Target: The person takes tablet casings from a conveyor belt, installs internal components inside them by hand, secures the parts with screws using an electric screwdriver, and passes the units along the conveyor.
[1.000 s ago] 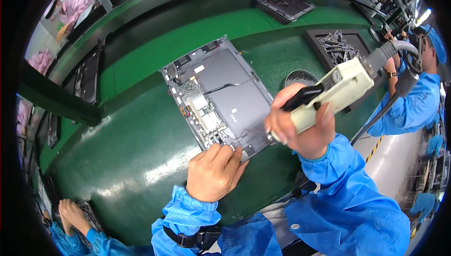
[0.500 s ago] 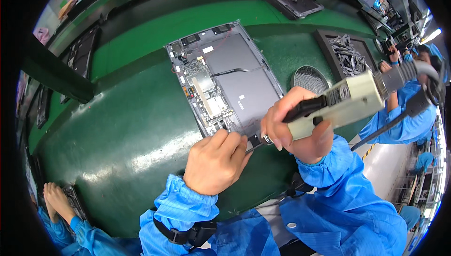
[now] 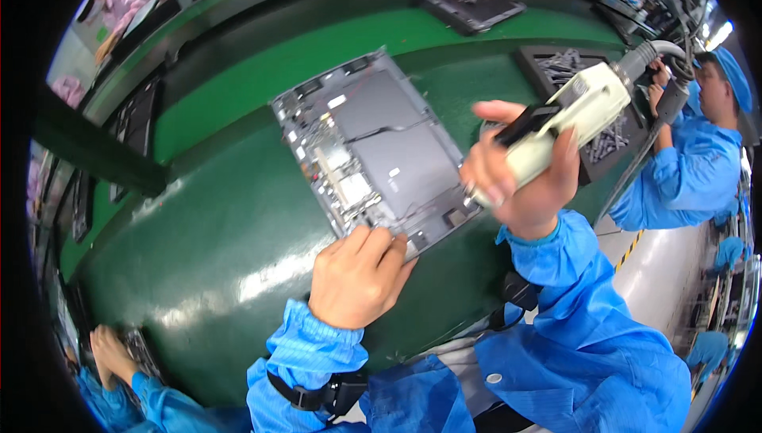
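A grey flat device housing lies on the green bench, its inside facing up. A circuit board runs along its left side, and a black cable crosses the panel. At the near edge, my left hand is closed with curled fingers on the housing's rim. My right hand grips a cream electric screwdriver with a black lever, held over the housing's right near corner. Motion blurs the screwdriver's tip; I cannot tell whether it touches anything.
Behind my right hand stands a dark tray of grey strip-like parts. Another black housing lies at the far side. A dark post rises at left. A co-worker stands at right; another person's hands are at lower left.
My right hand has lifted the screwdriver up and away from beside my left fingers at the near edge. The housing appears slightly turned, while my left hand stays at its rim.
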Action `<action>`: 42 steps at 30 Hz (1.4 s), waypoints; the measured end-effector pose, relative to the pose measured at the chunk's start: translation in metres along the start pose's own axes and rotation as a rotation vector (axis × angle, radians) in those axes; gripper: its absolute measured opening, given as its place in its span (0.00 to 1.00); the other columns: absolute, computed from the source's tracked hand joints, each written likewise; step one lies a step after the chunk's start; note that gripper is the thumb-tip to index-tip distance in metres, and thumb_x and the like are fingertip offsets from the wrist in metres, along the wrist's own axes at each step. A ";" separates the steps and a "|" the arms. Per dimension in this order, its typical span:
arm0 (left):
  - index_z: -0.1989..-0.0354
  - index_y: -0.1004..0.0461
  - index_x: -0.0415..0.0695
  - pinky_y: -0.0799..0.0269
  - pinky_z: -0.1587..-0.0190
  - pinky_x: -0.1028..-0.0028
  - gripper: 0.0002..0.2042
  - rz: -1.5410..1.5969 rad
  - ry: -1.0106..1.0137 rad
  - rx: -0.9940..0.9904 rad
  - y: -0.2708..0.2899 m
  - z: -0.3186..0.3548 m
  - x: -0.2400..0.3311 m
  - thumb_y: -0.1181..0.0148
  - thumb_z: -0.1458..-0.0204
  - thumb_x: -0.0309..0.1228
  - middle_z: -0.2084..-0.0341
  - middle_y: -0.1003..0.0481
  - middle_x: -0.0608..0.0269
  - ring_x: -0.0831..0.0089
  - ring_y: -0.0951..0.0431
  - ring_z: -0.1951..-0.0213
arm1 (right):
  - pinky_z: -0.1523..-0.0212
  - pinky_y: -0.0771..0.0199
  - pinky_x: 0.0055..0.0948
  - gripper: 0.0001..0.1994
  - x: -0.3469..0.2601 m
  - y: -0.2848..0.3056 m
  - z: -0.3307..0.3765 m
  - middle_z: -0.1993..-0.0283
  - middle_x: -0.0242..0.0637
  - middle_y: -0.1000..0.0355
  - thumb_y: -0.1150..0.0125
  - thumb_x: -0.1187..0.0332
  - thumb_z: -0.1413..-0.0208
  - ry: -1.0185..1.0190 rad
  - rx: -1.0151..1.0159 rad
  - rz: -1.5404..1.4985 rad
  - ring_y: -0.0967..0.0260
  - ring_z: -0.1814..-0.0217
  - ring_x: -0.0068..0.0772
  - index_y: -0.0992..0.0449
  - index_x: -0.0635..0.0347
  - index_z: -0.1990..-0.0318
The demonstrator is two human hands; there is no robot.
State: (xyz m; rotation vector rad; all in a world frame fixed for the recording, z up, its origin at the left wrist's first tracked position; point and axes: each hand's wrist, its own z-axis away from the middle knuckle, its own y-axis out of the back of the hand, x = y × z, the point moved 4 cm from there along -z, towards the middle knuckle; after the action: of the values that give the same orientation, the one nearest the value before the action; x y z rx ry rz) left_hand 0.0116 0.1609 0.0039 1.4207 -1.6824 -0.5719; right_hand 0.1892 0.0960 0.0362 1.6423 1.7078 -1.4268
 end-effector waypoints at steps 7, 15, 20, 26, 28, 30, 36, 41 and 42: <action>0.61 0.22 0.48 0.36 0.78 0.72 0.18 -0.150 -0.017 -0.147 -0.001 0.000 0.009 0.34 0.67 0.26 0.78 0.36 0.66 0.71 0.33 0.76 | 0.82 0.33 0.24 0.20 -0.030 0.087 -0.007 0.88 0.32 0.40 0.50 0.56 0.41 0.295 0.610 0.209 0.41 0.88 0.22 0.30 0.70 0.66; 0.62 0.20 0.47 0.37 0.79 0.72 0.17 -0.122 -0.022 -0.155 -0.003 -0.003 0.010 0.34 0.66 0.23 0.77 0.34 0.66 0.70 0.33 0.77 | 0.81 0.31 0.24 0.19 -0.020 0.087 -0.009 0.84 0.35 0.37 0.48 0.57 0.43 0.192 0.652 0.292 0.41 0.88 0.22 0.30 0.71 0.65; 0.64 0.21 0.46 0.37 0.79 0.72 0.17 -0.105 -0.015 -0.115 -0.002 -0.005 0.011 0.32 0.68 0.25 0.76 0.34 0.66 0.70 0.33 0.76 | 0.83 0.32 0.23 0.16 -0.014 0.087 -0.009 0.77 0.38 0.32 0.43 0.60 0.46 0.147 0.616 0.280 0.41 0.88 0.19 0.30 0.69 0.65; 0.66 0.21 0.45 0.37 0.78 0.71 0.19 -0.078 0.053 -0.139 0.008 -0.005 0.003 0.29 0.73 0.29 0.76 0.33 0.66 0.69 0.32 0.74 | 0.80 0.33 0.26 0.22 -0.020 0.081 -0.010 0.88 0.33 0.41 0.48 0.53 0.43 0.150 0.675 0.387 0.41 0.88 0.24 0.32 0.71 0.65; 0.66 0.21 0.44 0.37 0.78 0.70 0.19 -0.069 0.076 -0.138 0.010 -0.003 0.000 0.28 0.74 0.30 0.76 0.33 0.66 0.68 0.32 0.74 | 0.80 0.32 0.25 0.22 -0.017 0.081 -0.010 0.88 0.33 0.41 0.48 0.53 0.43 0.145 0.652 0.389 0.41 0.88 0.25 0.32 0.71 0.65; 0.66 0.21 0.44 0.36 0.77 0.70 0.20 -0.047 0.067 -0.156 0.012 -0.003 -0.001 0.28 0.75 0.30 0.76 0.33 0.66 0.68 0.32 0.74 | 0.80 0.32 0.25 0.22 -0.015 0.081 -0.009 0.88 0.33 0.41 0.48 0.53 0.43 0.133 0.630 0.408 0.41 0.88 0.25 0.32 0.71 0.65; 0.67 0.21 0.44 0.35 0.76 0.70 0.20 0.007 0.133 -0.158 0.023 0.003 -0.009 0.27 0.75 0.32 0.75 0.33 0.66 0.66 0.32 0.71 | 0.83 0.33 0.23 0.16 -0.018 0.075 -0.008 0.85 0.34 0.35 0.43 0.60 0.44 0.234 0.654 0.279 0.41 0.89 0.20 0.30 0.69 0.67; 0.69 0.21 0.45 0.35 0.77 0.71 0.19 0.034 0.133 -0.131 0.016 0.003 -0.017 0.27 0.75 0.32 0.75 0.34 0.67 0.69 0.33 0.72 | 0.78 0.33 0.27 0.26 -0.033 0.061 -0.004 0.88 0.29 0.41 0.57 0.49 0.39 0.247 0.506 0.230 0.43 0.87 0.21 0.29 0.70 0.64; 0.69 0.21 0.45 0.35 0.78 0.71 0.18 0.058 0.097 -0.099 0.015 0.002 -0.017 0.28 0.75 0.32 0.75 0.35 0.67 0.69 0.33 0.72 | 0.77 0.33 0.27 0.27 -0.033 0.049 -0.003 0.88 0.29 0.42 0.59 0.48 0.39 0.226 0.447 0.187 0.44 0.87 0.22 0.30 0.70 0.63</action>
State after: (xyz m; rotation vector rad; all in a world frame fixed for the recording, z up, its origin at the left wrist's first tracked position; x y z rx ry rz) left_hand 0.0015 0.1806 0.0096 1.3045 -1.5914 -0.5374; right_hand 0.2424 0.0719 0.0454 2.2081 1.3559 -1.6656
